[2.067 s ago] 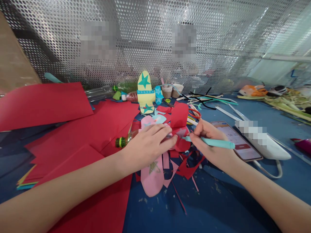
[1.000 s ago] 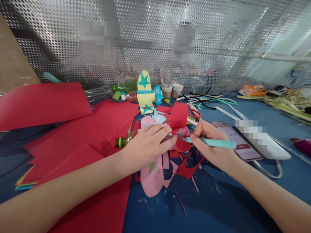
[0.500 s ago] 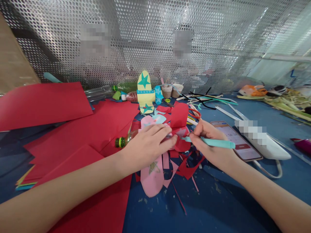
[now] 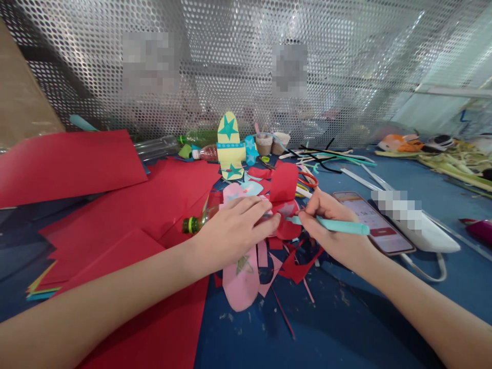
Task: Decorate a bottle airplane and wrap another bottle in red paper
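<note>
**Pen [image 4: 344, 226] brought to the red paper piece [image 4: 283, 184], bottle [image 4: 206, 216] under the hand**

Setup: the bottle lies on its side on the blue table [image 4: 326, 328], green cap to the left. A pink paper wing [image 4: 241, 292] with a gold star crosses its body. The red piece, with 2 rounded lobes and a grey star, sits at the right end.

Left hand [image 4: 238, 225]: laid palm down over the bottle's middle, fingers close together and gently curved, the foremost digit ending near the red piece.

Right hand [image 4: 330, 220]: thumb and forefinger pinch the pen near its tip; the barrel slants back to the right, toward a phone [image 4: 388, 241].

Nearby: red and pink scraps [image 4: 300, 266], red-handled scissors [image 4: 309, 179], red sheets [image 4: 126, 200] on the left. Behind stands a yellow paper model [image 4: 230, 148] with 2 teal stars.

Hedge: the tip area is small and partly covered, so pen contact, and whether the left fingertips grip the bottle or merely rest on it, cannot be told.

Step, as judged: marking a detail on the red piece's lower lobe. The next move calls for a bottle steadied against rolling and a light stroke, since unsupported paper would likely bend.
</note>
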Motion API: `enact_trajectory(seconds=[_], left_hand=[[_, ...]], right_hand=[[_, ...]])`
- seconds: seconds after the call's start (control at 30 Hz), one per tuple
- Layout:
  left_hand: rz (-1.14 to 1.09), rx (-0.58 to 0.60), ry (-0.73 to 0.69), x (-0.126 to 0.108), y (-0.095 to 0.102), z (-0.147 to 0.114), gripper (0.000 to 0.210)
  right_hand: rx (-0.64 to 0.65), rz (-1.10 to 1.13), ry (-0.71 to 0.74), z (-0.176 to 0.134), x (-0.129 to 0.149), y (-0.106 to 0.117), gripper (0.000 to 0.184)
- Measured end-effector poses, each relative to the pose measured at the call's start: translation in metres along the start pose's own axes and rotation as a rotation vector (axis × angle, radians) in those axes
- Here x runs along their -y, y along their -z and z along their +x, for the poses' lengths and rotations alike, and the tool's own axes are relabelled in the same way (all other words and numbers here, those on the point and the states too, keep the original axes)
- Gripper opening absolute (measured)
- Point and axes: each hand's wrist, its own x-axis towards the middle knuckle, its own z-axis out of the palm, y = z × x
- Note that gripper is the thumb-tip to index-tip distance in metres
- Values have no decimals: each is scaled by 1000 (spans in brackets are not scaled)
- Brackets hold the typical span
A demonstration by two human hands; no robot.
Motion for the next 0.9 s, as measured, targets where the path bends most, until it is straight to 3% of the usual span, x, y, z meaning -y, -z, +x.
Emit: enact_trajectory(seconds=[0.9], left_hand=[[6, -1, -5, 1, 0, 0, 30]], right_hand=[[-10, 20, -31, 1, 2, -1, 24]])
